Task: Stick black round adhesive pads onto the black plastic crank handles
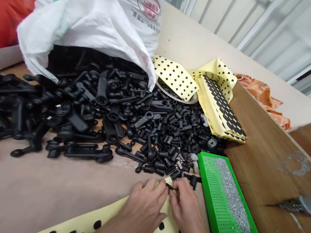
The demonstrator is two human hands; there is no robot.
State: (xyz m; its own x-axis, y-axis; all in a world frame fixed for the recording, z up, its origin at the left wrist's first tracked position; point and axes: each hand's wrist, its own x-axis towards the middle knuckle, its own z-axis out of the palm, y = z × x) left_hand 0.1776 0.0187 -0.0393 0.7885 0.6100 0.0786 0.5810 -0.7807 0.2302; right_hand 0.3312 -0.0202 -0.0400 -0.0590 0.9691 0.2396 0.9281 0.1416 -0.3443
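A pale yellow strip with black dots (114, 215) lies across the near edge of the table, under both hands. My left hand (144, 207) rests over its far end with the fingers bent and pressed together on the strip. Beside it, my right hand (187, 206) is closed in a pinch at the strip's tip. A small dark piece (169, 186) shows between the fingertips of both hands; it looks like a black dot, but the fingers partly cover it. Just beyond the hands lie short black plastic cylinders (161, 165).
Black plastic crank handles (89, 153) are heaped before a white woven sack (100, 22). Right of my hands stands a green basket (211, 207) of small metal parts. Folded dotted sheets (223, 108) lie behind it. A pointed tool (302, 204) lies on the wooden board (260, 151).
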